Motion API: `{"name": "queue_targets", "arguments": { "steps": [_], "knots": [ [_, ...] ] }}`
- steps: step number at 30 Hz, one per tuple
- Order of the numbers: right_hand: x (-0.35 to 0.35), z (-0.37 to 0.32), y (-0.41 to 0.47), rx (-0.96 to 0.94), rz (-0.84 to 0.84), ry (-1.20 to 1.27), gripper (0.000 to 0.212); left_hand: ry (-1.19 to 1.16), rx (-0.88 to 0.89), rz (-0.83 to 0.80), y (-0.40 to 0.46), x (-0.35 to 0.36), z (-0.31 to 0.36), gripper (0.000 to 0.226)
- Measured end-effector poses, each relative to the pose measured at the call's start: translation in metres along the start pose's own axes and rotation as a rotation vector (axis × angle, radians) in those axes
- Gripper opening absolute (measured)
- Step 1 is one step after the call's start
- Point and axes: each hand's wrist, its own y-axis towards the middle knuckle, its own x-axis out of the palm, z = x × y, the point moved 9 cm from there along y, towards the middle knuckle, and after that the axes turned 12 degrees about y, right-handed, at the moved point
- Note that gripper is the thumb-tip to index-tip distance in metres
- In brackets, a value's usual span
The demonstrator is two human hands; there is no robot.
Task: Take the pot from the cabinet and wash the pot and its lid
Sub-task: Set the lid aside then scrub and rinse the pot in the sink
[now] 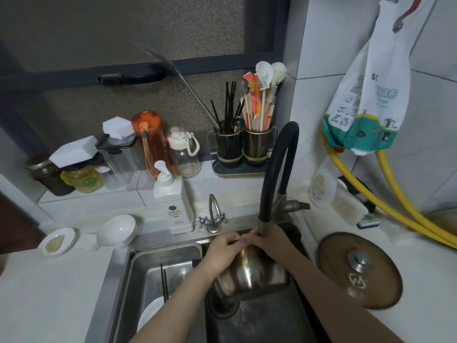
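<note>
Over the sink (118, 268), you grasp the tilted steel pot (249, 271) under the black faucet (274, 169) with your left hand (223, 246) and right hand (268, 241), its lid (358, 268) lying on the counter beside.

Two hands (223, 246) at one sink (118, 268): one pot (252, 273), one lid (358, 268), two taps (214, 216), two bowls (116, 230).

A home kitchen: a stainless-steel sink (123, 273) with black gooseneck faucet (277, 169), chopsticks caddy (241, 147), jars and bottles along the tiled windowsill (118, 196).
</note>
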Motion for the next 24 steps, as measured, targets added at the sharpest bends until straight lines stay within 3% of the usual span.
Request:
{"name": "queue_targets", "arguments": {
  "steps": [3, 7, 10, 14, 19, 22, 24],
  "knots": [
    [-0.003, -0.004, -0.010, -0.067, 0.071, 0.027, 0.015, -0.254, -0.069, 0.020, 0.001, 0.005, -0.009, 0.034],
    [0.006, -0.029, -0.035, -0.399, 0.265, -0.377, 0.027, -0.476, -0.229, 0.151, 0.001, 0.003, -0.035, 0.035],
    [0.007, -0.033, -0.050, -0.513, 0.332, -0.426, 0.031, -0.601, -0.309, 0.213, -0.002, 0.003, -0.051, 0.033],
    [-0.003, -0.012, -0.057, -0.457, 0.361, -0.308, 0.052, -0.725, -0.367, 0.220, -0.010, 0.006, -0.065, 0.027],
    [-0.005, -0.013, -0.051, -0.445, 0.396, -0.232, 0.054, -0.863, -0.403, 0.251, -0.026, 0.007, -0.072, 0.035],
    [-0.005, -0.011, -0.048, -0.400, 0.384, -0.181, 0.043, -0.897, -0.375, 0.231, -0.032, 0.005, -0.074, 0.039],
    [-0.008, -0.003, -0.046, -0.296, 0.333, 0.047, 0.022, -0.886, -0.368, 0.242, -0.037, 0.000, -0.076, 0.041]
  ]
}}
